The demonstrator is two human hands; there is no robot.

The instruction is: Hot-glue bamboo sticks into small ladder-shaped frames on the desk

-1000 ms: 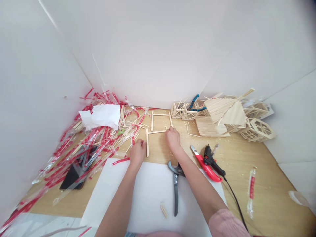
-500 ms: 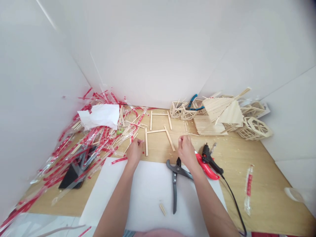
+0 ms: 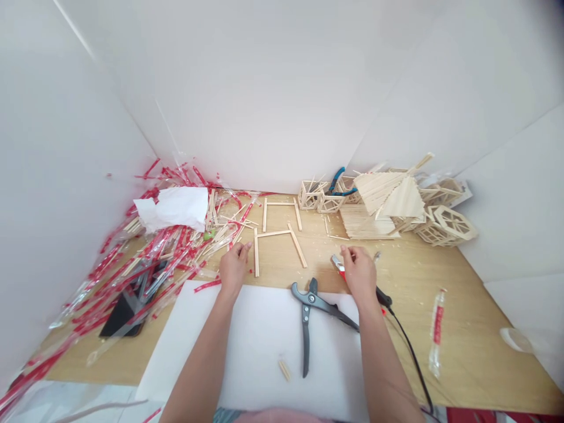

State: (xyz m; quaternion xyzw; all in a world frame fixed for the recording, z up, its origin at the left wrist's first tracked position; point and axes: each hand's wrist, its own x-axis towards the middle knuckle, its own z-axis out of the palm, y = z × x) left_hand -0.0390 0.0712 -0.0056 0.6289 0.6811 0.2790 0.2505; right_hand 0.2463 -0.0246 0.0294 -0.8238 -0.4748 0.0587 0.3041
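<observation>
The right hand (image 3: 359, 271), fingers loosely curled and holding nothing, hovers over the glue gun (image 3: 379, 294), whose long axis runs toward the person; the open left hand (image 3: 232, 267) rests by the stick frame (image 3: 275, 247).

My left hand (image 3: 232, 269) rests on the wooden table (image 3: 462, 329), fingertips just beside the near stick frame (image 3: 277, 249). My right hand (image 3: 360, 275) lies over the red-handled cutter (image 3: 338, 265) and black glue gun (image 3: 384, 298), possibly touching them. Open pliers (image 3: 311, 311) lie on the white sheet (image 3: 247, 346) between my 2 arms.
</observation>
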